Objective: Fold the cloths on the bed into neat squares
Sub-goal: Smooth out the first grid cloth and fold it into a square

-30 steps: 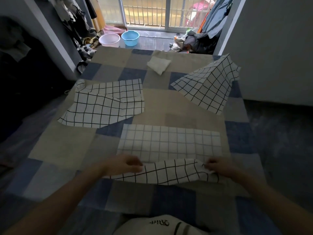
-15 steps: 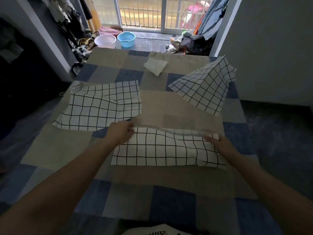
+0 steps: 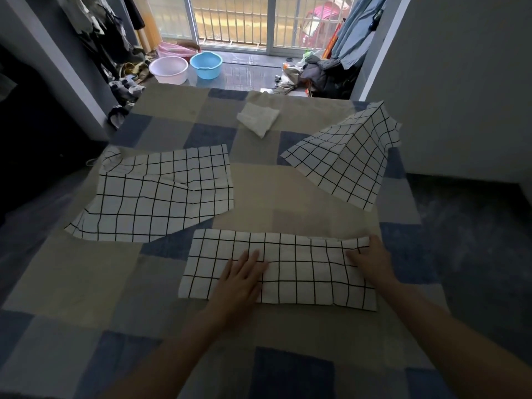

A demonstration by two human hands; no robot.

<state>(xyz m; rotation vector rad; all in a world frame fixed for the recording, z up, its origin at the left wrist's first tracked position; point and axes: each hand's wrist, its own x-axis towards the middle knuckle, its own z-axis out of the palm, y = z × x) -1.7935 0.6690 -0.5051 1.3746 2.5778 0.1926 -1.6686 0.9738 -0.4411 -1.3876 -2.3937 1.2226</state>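
Both hands lie flat on the nearest cloth (image 3: 302, 269), a white fabric with a thin black grid, folded into a long strip across the bed. The left hand (image 3: 243, 276) presses palm down with fingers spread slightly, left of the strip's middle; it grips nothing. The right hand (image 3: 371, 262) rests on the strip's right end, fingers reaching toward the far corner, where the fabric puckers a little; whether it pinches that edge or only presses on it I cannot tell. The strip's near edge is straight, its far edge a bit wavy.

Beyond the left hand lies a second grid cloth (image 3: 161, 197), larger, unfolded and creased, with one slanted edge and a rumpled far-left corner. Its near corner comes just beside the strip without clearly touching. At the far right a third grid cloth (image 3: 345, 159) is tented up along a ridge, its side against the wall (image 3: 460, 82). A small plain white cloth (image 3: 259, 119) sits folded near the far end.

The bed (image 3: 86, 283) wears a soft patchwork cover of beige, grey and blue squares, with bare room in the middle and all along the near side. On the floor past the bed stand a pink basin (image 3: 168, 70) and a blue basin (image 3: 205, 64).
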